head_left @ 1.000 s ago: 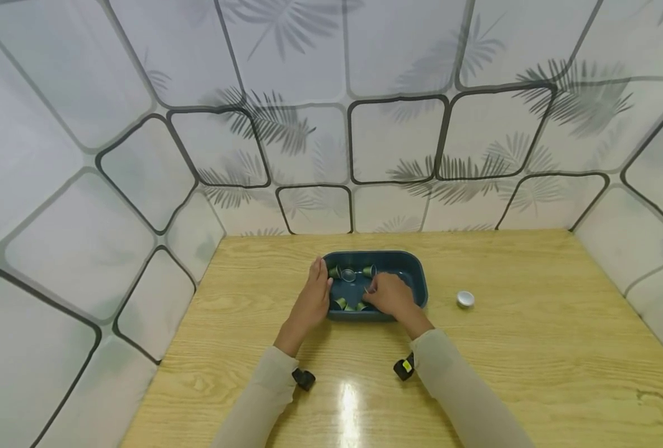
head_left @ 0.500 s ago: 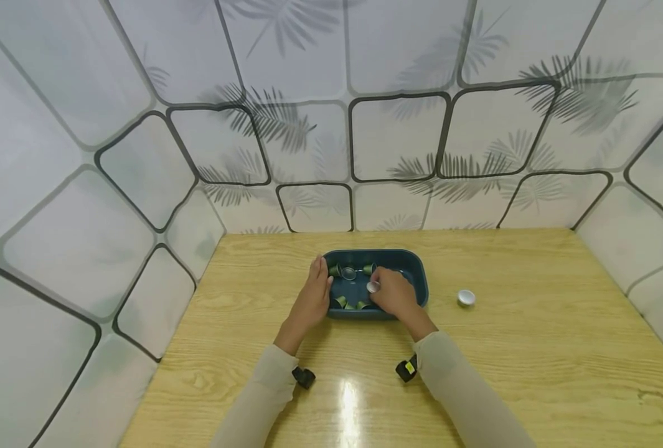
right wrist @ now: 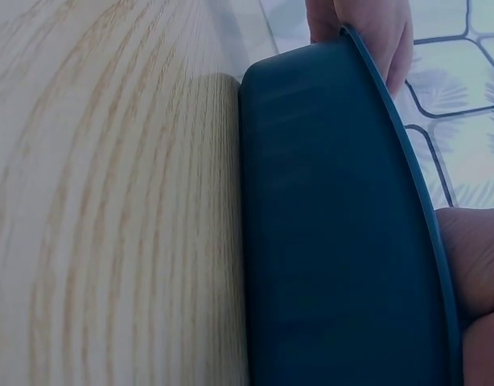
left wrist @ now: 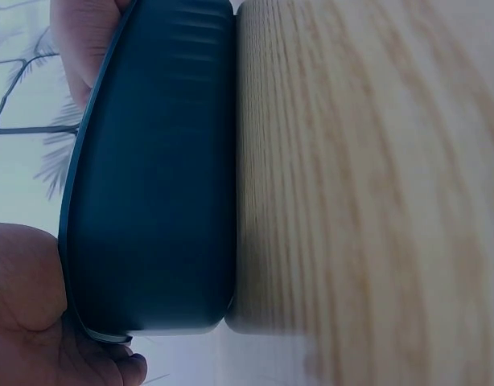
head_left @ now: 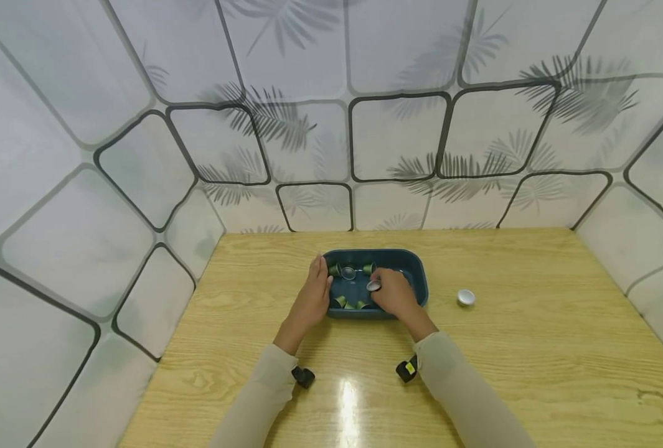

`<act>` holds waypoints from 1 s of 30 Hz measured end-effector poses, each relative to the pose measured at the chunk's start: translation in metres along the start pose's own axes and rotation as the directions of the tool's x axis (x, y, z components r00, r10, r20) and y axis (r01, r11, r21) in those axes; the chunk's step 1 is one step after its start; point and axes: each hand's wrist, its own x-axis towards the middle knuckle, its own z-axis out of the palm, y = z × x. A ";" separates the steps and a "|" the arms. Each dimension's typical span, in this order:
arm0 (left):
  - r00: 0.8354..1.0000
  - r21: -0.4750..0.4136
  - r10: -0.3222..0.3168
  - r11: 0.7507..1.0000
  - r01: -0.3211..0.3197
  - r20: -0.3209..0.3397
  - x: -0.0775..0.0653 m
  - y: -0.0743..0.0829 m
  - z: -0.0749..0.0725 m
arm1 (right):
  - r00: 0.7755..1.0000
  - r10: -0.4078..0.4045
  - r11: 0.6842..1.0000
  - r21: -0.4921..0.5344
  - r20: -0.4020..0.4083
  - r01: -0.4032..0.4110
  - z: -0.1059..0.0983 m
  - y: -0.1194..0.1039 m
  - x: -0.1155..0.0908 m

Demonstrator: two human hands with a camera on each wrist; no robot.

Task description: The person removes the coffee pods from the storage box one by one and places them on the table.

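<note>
In the head view my left hand (head_left: 312, 294) grips the left end of a dark blue tray (head_left: 415, 264), its thumb at the rim. The left wrist view has this hand (left wrist: 26, 297) at the tray's end, some fingers outside the wall. My right hand (head_left: 394, 290) is over the tray's inside and pinches a small coffee capsule (head_left: 373, 285), its pale round face showing. Several green capsules lie in the tray, such as one at the back (head_left: 369, 269) and one at the front (head_left: 339, 302). A silver-rimmed round capsule (head_left: 348, 274) lies near the back left. The right wrist view hides the held capsule behind the tray wall.
A small white cup-shaped piece (head_left: 465, 297) rests on the wooden table (head_left: 533, 348), right of the tray. Patterned fabric walls (head_left: 398, 140) stand behind the table and at both sides. Dark wrist cameras (head_left: 303, 377) hang below both sleeves.
The pinched capsule has come into clear view and its pale face has turned and tilted in my right fingers. My right hand has shifted slightly; the left stays on the tray.
</note>
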 end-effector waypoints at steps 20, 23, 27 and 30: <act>1.000 -0.009 0.005 1.000 -0.005 0.005 0.000 -0.002 0.002 | 0.999 0.039 0.998 -0.040 0.028 -0.038 -0.006 -0.002 -0.004; 1.000 -0.006 0.002 1.000 -0.002 0.009 0.000 -0.002 0.002 | 0.999 0.031 0.998 -0.051 0.022 -0.030 -0.007 -0.001 -0.006; 1.000 -0.001 -0.004 1.000 0.004 0.010 0.001 -0.003 0.003 | 1.000 0.013 0.999 -0.043 0.003 -0.013 -0.009 -0.001 -0.008; 1.000 -0.004 -0.009 1.000 0.009 0.010 0.001 -0.004 0.004 | 1.000 0.004 1.000 -0.026 -0.022 -0.005 -0.010 -0.001 -0.009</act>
